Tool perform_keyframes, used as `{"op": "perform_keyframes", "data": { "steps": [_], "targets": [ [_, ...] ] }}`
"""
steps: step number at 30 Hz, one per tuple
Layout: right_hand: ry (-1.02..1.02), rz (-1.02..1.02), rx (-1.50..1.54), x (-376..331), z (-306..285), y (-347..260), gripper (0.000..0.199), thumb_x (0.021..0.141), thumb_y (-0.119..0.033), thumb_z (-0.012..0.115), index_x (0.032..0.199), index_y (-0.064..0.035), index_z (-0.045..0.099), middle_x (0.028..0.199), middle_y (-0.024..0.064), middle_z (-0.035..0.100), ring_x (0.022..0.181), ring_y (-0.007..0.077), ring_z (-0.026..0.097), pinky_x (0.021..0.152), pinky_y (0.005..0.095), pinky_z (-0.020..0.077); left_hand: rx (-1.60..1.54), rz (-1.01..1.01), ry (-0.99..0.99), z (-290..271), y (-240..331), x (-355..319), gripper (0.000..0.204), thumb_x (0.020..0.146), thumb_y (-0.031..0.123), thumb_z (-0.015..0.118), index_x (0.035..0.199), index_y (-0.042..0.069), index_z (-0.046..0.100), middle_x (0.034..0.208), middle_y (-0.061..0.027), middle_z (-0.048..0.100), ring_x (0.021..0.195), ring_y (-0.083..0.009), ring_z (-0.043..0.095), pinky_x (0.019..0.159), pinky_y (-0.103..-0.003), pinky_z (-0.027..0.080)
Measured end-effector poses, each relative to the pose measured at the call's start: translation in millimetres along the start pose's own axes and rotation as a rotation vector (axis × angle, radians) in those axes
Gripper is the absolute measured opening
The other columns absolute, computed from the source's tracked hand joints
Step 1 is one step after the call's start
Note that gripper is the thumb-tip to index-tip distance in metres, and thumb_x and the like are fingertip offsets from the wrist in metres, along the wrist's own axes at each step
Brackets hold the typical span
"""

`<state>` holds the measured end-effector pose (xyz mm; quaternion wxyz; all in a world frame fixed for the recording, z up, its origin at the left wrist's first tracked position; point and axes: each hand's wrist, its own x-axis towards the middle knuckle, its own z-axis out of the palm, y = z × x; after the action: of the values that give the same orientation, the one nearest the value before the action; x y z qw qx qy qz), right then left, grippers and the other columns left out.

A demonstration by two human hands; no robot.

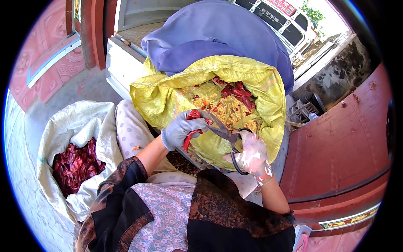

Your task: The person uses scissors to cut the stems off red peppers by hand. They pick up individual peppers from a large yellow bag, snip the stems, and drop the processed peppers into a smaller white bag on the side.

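Gripped in my grey-gloved left hand (179, 128) are dried red chili peppers (194, 114), some sticking out past the fingers. My right hand (253, 157), in a pink and white patterned glove, is closed around the black handles of a pair of scissors (226, 133). The blades point up and left, close to the peppers in my left hand. Both hands are over the near side of a yellow woven sack (176, 94), rolled open. Inside it lie loose yellow seeds (228, 112), stem bits and a heap of whole red chilies (241, 94).
On the ground at the left stands a white woven sack (75, 119) holding dark red chili pieces (79, 166). A purple-blue cloth (218, 31) bulges behind the yellow sack. A red metal door (336, 147) is at the right, and a parked vehicle (277, 21) stands beyond.
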<state>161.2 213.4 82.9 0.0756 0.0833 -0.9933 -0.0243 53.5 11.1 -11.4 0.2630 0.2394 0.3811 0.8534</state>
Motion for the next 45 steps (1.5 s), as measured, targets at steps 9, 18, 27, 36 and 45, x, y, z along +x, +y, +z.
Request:
{"op": "perform_keyframes", "data": {
  "steps": [9, 18, 27, 36, 45],
  "targets": [
    [-0.183, 0.052, 0.012, 6.8, -9.5, -10.2, 0.070, 0.057, -0.057, 0.073, 0.097, -0.0028, 0.056, 0.089, 0.0186, 0.062, 0.082, 0.0358, 0.060, 0.070, 0.0426, 0.0474, 0.036, -0.058, -0.005, 4.5, 5.0, -2.3, 0.013, 0.082, 0.010, 0.061, 0.093, 0.002, 0.061, 0.072, -0.0007, 0.056, 0.059, -0.0031, 0.046, 0.049, -0.016, 0.033],
    [-0.075, 0.031, 0.016, 3.9, -1.3, -8.2, 0.057, 0.061, -0.054, 0.073, 0.082, -0.0042, 0.056, 0.070, 0.0152, 0.061, 0.069, 0.0347, 0.061, 0.061, 0.0404, 0.0476, 0.251, 0.123, -0.106, 2.5, 3.5, -7.0, 0.014, 0.077, 0.005, 0.064, 0.090, 0.002, 0.059, 0.078, -0.0014, 0.051, 0.068, -0.0088, 0.046, 0.058, -0.024, 0.038],
    [-0.027, 0.207, 0.258, -0.3, 5.3, 16.6, 0.047, 0.066, -0.046, 0.074, 0.077, -0.0040, 0.058, 0.066, 0.0131, 0.061, 0.061, 0.0289, 0.060, 0.057, 0.0357, 0.0470, 0.051, -0.101, -0.004, 11.2, 8.3, -10.3, 0.025, 0.085, 0.024, 0.059, 0.099, 0.002, 0.058, 0.072, 0.0005, 0.049, 0.059, -0.0052, 0.042, 0.050, -0.020, 0.033],
    [-0.042, 0.150, -0.220, 37.2, 15.8, 96.7, 0.039, 0.073, -0.044, 0.063, 0.087, -0.0082, 0.063, 0.081, 0.0129, 0.064, 0.081, 0.0294, 0.062, 0.070, 0.0373, 0.0495, -0.010, -0.177, -0.038, -2.6, -4.1, -10.0, 0.031, 0.081, 0.020, 0.064, 0.105, 0.003, 0.056, 0.081, -0.0007, 0.051, 0.062, -0.0051, 0.044, 0.051, -0.019, 0.035],
    [0.360, -0.372, -0.015, 144.0, 39.8, 57.0, 0.033, 0.079, -0.013, 0.057, 0.112, -0.0146, 0.060, 0.105, 0.0112, 0.059, 0.090, 0.0273, 0.058, 0.076, 0.0362, 0.0485, -0.150, -0.149, 0.009, 0.4, -2.2, -16.4, 0.017, 0.080, 0.011, 0.061, 0.094, 0.008, 0.051, 0.080, -0.0004, 0.047, 0.057, -0.0049, 0.040, 0.048, -0.019, 0.033]
  ]
}}
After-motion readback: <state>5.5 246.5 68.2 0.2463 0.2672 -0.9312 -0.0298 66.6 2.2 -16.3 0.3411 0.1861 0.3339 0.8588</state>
